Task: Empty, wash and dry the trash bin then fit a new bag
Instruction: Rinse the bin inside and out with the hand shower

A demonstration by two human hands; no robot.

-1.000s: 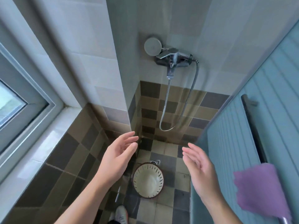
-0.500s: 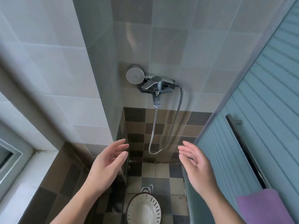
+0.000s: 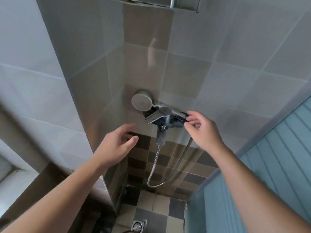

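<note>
The trash bin is out of view. On the tiled wall sits a chrome shower mixer [image 3: 165, 121] with its lever [image 3: 157, 116] pointing left. A handheld shower head [image 3: 141, 102] rests across the top of it, and its metal hose [image 3: 169, 174] loops down below. My right hand [image 3: 202, 132] is raised at the mixer's right end, with thumb and fingertips spread either side of the chrome bar there. My left hand [image 3: 116, 145] hovers below and left of the lever, fingers relaxed and holding nothing.
A glass partition edge [image 3: 87, 132] runs down on the left, close to my left forearm. A blue ribbed panel [image 3: 269, 157] closes the right side. A floor drain [image 3: 138, 226] lies in the checkered floor below. A metal shelf [image 3: 168, 2] hangs overhead.
The view has tilted up, so the bin and purple cloth have dropped out of sight. Both hands have risen toward the mixer, and the right hand has reached its right end.
</note>
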